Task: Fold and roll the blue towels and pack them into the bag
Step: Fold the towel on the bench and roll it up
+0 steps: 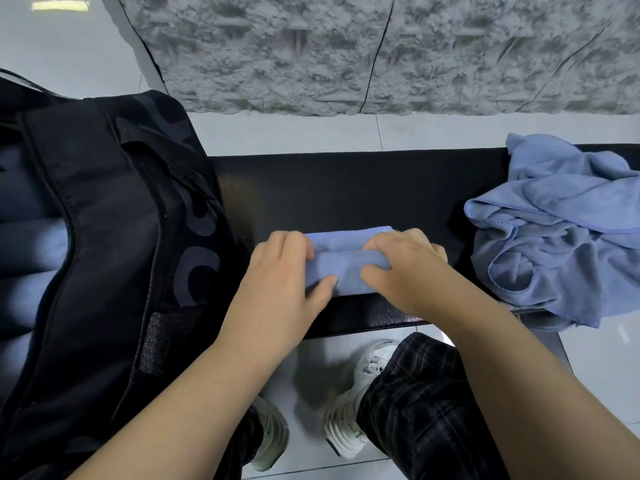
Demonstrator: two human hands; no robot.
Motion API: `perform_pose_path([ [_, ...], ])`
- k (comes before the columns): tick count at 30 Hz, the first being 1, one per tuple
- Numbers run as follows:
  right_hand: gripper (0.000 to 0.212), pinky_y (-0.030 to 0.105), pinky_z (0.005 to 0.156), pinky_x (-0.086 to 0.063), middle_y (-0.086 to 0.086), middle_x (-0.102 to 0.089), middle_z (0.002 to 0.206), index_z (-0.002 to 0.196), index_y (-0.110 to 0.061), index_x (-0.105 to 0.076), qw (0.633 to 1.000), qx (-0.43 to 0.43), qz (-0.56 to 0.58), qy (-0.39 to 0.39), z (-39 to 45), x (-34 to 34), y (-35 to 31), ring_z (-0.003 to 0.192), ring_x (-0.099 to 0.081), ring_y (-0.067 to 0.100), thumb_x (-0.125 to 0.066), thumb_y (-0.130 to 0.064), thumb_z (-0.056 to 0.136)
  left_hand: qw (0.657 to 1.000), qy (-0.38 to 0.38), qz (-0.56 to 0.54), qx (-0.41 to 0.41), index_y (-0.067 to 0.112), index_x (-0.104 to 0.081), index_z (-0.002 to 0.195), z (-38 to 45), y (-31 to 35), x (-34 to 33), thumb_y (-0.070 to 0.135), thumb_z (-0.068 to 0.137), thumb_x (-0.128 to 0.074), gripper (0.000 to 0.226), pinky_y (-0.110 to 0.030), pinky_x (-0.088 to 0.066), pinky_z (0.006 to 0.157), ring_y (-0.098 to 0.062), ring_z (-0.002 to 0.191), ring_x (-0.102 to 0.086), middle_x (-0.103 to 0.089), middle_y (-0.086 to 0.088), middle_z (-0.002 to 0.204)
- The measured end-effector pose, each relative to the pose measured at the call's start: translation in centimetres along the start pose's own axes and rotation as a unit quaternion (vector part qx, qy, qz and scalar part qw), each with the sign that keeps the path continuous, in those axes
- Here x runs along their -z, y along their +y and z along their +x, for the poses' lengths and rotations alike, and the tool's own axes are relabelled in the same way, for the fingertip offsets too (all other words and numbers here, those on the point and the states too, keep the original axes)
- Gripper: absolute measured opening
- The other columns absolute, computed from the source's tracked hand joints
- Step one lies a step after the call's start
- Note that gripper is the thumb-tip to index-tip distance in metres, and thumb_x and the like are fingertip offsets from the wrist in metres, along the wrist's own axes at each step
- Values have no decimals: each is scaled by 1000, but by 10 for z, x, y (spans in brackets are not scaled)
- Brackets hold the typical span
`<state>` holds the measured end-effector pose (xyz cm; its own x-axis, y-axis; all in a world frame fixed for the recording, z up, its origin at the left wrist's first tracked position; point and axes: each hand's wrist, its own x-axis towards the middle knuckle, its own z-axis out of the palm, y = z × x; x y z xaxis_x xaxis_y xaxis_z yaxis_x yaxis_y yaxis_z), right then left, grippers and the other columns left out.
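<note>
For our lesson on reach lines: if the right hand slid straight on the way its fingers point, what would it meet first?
The right hand points left along the towel, so it would probably meet the left hand first, gripping the same roll; the bag lies beyond.

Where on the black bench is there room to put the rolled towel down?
Bare bench lies behind the rolled towel, between the black bag and the crumpled towel pile. A narrow strip also runs along the front edge. Crowded: the middle, where the left hand and right hand grip the towel.
</note>
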<state>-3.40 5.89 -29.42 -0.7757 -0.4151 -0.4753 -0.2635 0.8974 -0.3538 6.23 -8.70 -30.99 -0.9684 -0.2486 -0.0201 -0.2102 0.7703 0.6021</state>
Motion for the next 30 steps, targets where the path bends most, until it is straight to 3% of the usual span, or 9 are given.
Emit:
perform_pose_path([
  [4, 33, 28, 95, -19, -10, -43, 126, 127, -32, -49, 998, 20, -20, 63, 6, -6, 0, 118, -29, 13, -39, -27, 96, 998, 55, 15, -12, 15, -46, 93, 1, -4, -4, 25, 70, -78, 41, -25, -34, 77, -17, 94, -41, -38, 2, 103],
  [9, 19, 24, 88, -14, -14, -46, 121, 112, -32, -58, 983, 40, 15, 177, 8, -13, 6, 116, -28, 10, -51, -30, 94, 992, 61, 102, -39, 11, -54, 98, 2, -11, -9, 6, 60, -80, 47, -35, -40, 74, -22, 99, -39, -52, -7, 103],
  [12, 26, 30, 86, -23, -5, -59, 110, 104, -22, -69, 965, 106, -13, 241, 11, -23, -2, 107, -48, 24, -61, -12, 81, 997, 45, 54, -26, 10, -55, 105, 5, -14, -8, 2, 70, -75, 41, -33, -43, 82, -23, 105, -44, -55, -4, 105],
  [14, 53, 38, 96, -31, 2, -60, 118, 120, -15, -63, 966, 153, -61, 200, 10, -29, -10, 110, -53, 30, -51, -14, 69, 999, 31, 30, -12, 9, -55, 110, 6, -16, -8, 5, 75, -71, 39, -31, -41, 89, -23, 113, -44, -56, -3, 111],
  [17, 79, 31, 112, 9, -6, -31, 145, 147, -20, -25, 978, 148, -106, 98, 6, -34, -14, 136, -22, 17, -37, -35, 70, 1000, 24, -2, 6, 11, -52, 121, 8, -17, -8, 10, 84, -64, 39, -17, -25, 100, -20, 129, -34, -52, 0, 124],
  [19, 78, 32, 112, 11, -9, -27, 146, 148, -24, -18, 976, 150, -125, 92, 12, -32, -12, 137, -17, 15, -48, -36, 76, 1000, 24, -6, 3, 12, -47, 130, 8, -16, -9, 11, 88, -61, 45, -18, -18, 108, -18, 135, -28, -45, 0, 134],
  [22, 73, 33, 113, -6, -8, -37, 137, 143, -27, -26, 976, 137, -143, 91, 28, -26, -15, 129, -29, 18, -58, -28, 78, 999, 28, -28, 19, 8, -31, 142, 6, -14, -9, 10, 88, -59, 60, -14, -15, 107, -17, 137, -26, -30, -4, 146],
  [25, 59, 30, 96, -26, -8, -49, 116, 133, -29, -39, 971, 122, -157, 129, 40, -25, -18, 107, -44, 19, -57, -33, 77, 993, 34, -86, 70, 7, -18, 146, 4, -15, -8, 9, 87, -60, 73, -4, -15, 97, -13, 135, -27, -23, -5, 148],
  [30, 34, 28, 72, -27, -11, -45, 82, 105, -26, -47, 973, 73, -129, 177, 38, -26, -22, 79, -42, 17, -56, -40, 75, 975, 1, -186, 119, 19, -22, 144, 6, -16, -9, 20, 87, -60, 68, -9, -33, 97, 0, 124, -41, -40, 9, 139],
])
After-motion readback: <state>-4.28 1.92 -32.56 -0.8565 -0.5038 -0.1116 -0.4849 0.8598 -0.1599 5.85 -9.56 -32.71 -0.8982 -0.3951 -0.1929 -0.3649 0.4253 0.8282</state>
